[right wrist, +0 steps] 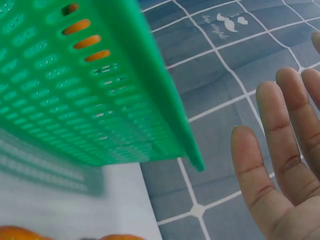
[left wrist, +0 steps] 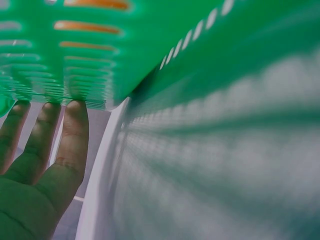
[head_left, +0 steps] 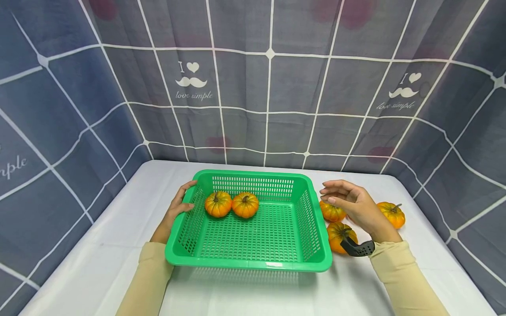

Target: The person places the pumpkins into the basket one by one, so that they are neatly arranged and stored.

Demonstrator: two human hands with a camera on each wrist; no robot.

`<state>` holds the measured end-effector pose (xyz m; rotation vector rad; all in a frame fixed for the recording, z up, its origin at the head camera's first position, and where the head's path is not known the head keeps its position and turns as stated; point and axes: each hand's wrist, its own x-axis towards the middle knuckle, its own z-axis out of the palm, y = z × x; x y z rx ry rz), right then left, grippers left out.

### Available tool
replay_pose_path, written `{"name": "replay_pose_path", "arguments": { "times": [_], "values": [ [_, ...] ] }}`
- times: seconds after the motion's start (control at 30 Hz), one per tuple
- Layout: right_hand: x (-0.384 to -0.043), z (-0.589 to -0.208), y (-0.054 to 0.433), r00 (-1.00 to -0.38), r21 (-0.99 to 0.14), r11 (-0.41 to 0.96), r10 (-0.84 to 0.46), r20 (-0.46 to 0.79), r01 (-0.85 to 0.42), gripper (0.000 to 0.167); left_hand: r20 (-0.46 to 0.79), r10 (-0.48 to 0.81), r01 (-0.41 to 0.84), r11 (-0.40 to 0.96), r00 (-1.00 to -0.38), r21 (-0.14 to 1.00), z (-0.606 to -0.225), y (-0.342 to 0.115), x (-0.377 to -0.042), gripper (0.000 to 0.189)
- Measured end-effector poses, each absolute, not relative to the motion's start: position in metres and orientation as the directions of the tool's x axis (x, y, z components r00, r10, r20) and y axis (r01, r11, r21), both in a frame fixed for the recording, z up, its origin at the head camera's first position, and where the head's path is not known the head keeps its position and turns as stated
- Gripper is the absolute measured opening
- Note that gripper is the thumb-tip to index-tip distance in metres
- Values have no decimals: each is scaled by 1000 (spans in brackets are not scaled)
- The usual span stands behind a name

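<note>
My left hand (head_left: 179, 210) holds the left rim of a green plastic basket (head_left: 249, 264), thumb over the rim. In the left wrist view its fingers (left wrist: 72, 135) reach up to the slotted wall. Inside the basket, two small orange pumpkins sit side by side near the back left, the left pumpkin (head_left: 218, 204) close against the right pumpkin (head_left: 245, 205). My right hand (head_left: 356, 204) is off the basket's right side, fingers extended and holding nothing. Beneath and beside it are a pumpkin (head_left: 331, 212) partly hidden by the hand, a nearer pumpkin (head_left: 341, 237) and a farther pumpkin (head_left: 391, 214).
A white cloth (head_left: 106, 259) covers the table, with the basket's shadow on it below the front rim. Grey checked curtains (head_left: 245, 87) enclose the back and both sides. A black strap (head_left: 361, 247) goes round my right wrist, over the nearer pumpkin in the head view.
</note>
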<state>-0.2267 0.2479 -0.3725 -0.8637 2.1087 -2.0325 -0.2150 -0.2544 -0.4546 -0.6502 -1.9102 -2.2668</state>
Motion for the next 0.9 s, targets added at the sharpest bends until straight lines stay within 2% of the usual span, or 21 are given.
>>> {"name": "replay_pose_path", "arguments": {
  "times": [0.17,0.3,0.43,0.63,0.9],
  "values": [
    [-223,-378,254,-825,-938,-63,-457,331,-342,45,376,193,341,-192,-906,920,-454,-254,-216,66],
    [-223,-381,256,-810,-925,-44,-468,352,-377,46,435,214,395,-206,-875,895,-455,-255,-219,68],
    [-222,-384,258,-808,-912,13,-469,358,-411,46,491,235,444,-226,-839,867,-458,-257,-222,71],
    [-215,-390,264,-821,-879,155,-459,339,-450,40,502,239,448,-245,-831,860,-460,-258,-224,73],
    [-209,-403,271,-814,-852,186,-449,370,-489,40,502,245,434,-282,-830,856,-458,-258,-224,73]
  ]
}}
